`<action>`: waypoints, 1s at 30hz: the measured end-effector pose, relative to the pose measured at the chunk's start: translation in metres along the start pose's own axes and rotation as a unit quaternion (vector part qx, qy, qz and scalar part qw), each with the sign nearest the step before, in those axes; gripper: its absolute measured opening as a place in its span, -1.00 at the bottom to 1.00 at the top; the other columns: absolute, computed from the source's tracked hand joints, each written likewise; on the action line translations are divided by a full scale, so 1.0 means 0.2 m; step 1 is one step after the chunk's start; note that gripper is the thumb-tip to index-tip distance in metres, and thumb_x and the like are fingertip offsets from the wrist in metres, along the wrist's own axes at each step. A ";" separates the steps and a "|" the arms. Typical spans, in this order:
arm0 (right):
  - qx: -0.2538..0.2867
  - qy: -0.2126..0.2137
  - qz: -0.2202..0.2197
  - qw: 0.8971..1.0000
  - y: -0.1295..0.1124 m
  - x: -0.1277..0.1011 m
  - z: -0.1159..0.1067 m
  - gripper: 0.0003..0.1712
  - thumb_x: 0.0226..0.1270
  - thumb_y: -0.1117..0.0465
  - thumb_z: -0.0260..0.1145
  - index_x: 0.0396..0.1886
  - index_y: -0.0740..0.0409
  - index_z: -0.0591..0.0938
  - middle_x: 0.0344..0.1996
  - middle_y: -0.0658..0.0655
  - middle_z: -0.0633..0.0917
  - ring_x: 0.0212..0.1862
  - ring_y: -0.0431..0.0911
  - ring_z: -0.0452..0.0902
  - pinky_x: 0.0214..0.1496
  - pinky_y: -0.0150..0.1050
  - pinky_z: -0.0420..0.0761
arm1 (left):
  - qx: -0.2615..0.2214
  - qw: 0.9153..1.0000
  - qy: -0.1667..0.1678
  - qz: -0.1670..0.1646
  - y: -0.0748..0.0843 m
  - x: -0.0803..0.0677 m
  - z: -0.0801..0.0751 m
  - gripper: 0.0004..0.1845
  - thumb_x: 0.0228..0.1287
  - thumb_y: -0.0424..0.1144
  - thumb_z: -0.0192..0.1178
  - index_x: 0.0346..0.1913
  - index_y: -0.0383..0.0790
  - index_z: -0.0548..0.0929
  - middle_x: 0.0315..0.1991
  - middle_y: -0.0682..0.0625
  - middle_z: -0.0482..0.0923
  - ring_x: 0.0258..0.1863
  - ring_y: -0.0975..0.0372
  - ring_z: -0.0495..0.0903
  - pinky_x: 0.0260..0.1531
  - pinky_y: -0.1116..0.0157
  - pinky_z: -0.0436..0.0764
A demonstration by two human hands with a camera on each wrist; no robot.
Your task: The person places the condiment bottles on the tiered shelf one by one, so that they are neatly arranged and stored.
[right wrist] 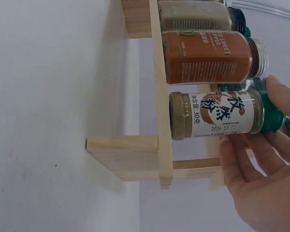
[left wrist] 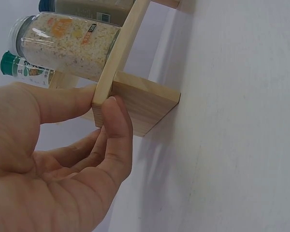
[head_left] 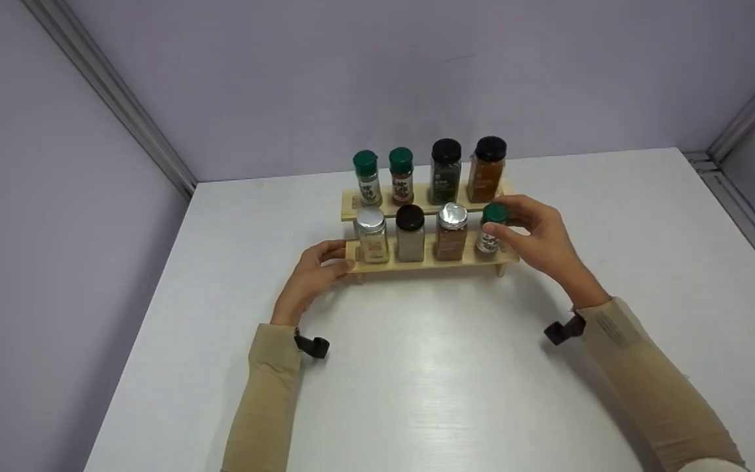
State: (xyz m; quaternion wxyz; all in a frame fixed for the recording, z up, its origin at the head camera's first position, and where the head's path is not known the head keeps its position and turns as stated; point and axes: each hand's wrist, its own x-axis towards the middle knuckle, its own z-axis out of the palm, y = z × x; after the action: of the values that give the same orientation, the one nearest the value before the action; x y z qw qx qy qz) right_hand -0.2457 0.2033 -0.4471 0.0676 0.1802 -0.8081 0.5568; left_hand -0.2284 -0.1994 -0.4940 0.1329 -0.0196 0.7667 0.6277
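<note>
My right hand [head_left: 538, 239] pinched the small green-capped jar [head_left: 491, 228] at the right end of the lower shelf, fingertips [right wrist: 275, 94] round the cap and upper body, thumb on the near side. The jar stood upright on the shelf, just beside the silver-lidded jar [head_left: 451, 231]. I judged the high grip suited a narrow jar packed close to its neighbour, with no room for fingers lower down.

My left hand [head_left: 315, 272] held the left end of the wooden rack [head_left: 430, 262], thumb [left wrist: 117, 128] pressed on the board's corner and fingers behind it, likely to steady the light rack against the pull on the other side.

The jar was clear with a white printed label, olive powder inside and a ridged green plastic cap. The rack was pale unfinished wood with 2 stepped flat boards on block feet and square edges.

The lower shelf held 4 jars: a grain-filled jar [head_left: 372, 234] with a silver lid, a black-lidded jar [head_left: 410, 233], the silver-lidded one with red-brown powder, and mine. The upper shelf also held 4: 2 green-capped [head_left: 365, 177], 2 taller black-lidded [head_left: 446, 170]. The table [head_left: 456, 393] was white, smooth and faintly glossy.
</note>
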 end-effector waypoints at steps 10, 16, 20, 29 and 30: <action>0.005 0.000 -0.004 1.000 0.01 0.00 0.00 -0.53 0.44 0.27 0.50 0.30 0.25 0.68 0.01 0.17 0.76 0.00 -0.26 0.69 0.19 -0.48 0.64 | -0.001 1.000 0.000 0.000 -0.01 0.01 0.00 -0.44 0.52 -0.36 0.25 0.50 -0.34 0.44 0.37 -0.23 0.51 0.24 0.03 0.62 0.27 0.14 0.68; 0.001 -0.004 0.002 1.000 0.01 -0.01 0.01 -0.51 0.46 0.27 0.49 0.33 0.24 0.66 0.05 0.20 0.76 0.04 -0.28 0.68 0.20 -0.52 0.62 | 0.002 1.000 -0.003 0.006 -0.01 0.01 0.00 -0.43 0.52 -0.36 0.24 0.51 -0.35 0.43 0.37 -0.25 0.50 0.23 0.03 0.63 0.26 0.16 0.68; 0.004 -0.005 -0.005 1.000 0.01 0.00 0.01 -0.52 0.46 0.29 0.48 0.33 0.23 0.66 0.03 0.21 0.76 0.03 -0.28 0.68 0.19 -0.50 0.63 | 0.005 1.000 -0.002 0.009 -0.01 0.00 -0.01 -0.42 0.52 -0.35 0.25 0.52 -0.35 0.43 0.38 -0.26 0.50 0.24 0.02 0.62 0.26 0.16 0.67; 0.014 -0.001 -0.029 0.999 0.01 0.01 -0.02 -0.46 0.44 0.34 0.49 0.38 0.28 0.62 0.20 0.27 0.72 0.12 -0.24 0.67 0.26 -0.38 0.63 | 0.002 1.000 0.001 -0.005 0.00 0.00 -0.01 -0.44 0.54 -0.38 0.21 0.53 -0.33 0.41 0.38 -0.25 0.48 0.28 0.00 0.60 0.29 0.14 0.67; 0.013 0.007 -0.032 0.999 0.01 0.01 -0.03 -0.47 0.45 0.34 0.47 0.37 0.28 0.63 0.22 0.27 0.72 0.13 -0.23 0.67 0.27 -0.38 0.63 | 0.006 1.000 0.002 -0.006 0.00 0.00 -0.01 -0.44 0.54 -0.36 0.21 0.53 -0.33 0.41 0.38 -0.25 0.48 0.28 -0.01 0.61 0.28 0.13 0.67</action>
State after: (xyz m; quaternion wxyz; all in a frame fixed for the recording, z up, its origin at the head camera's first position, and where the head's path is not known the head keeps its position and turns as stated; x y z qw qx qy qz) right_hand -0.2494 0.2095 -0.4452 0.0886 0.2023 -0.7940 0.5664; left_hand -0.2282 -0.2008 -0.4932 0.1358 -0.0247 0.7705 0.6223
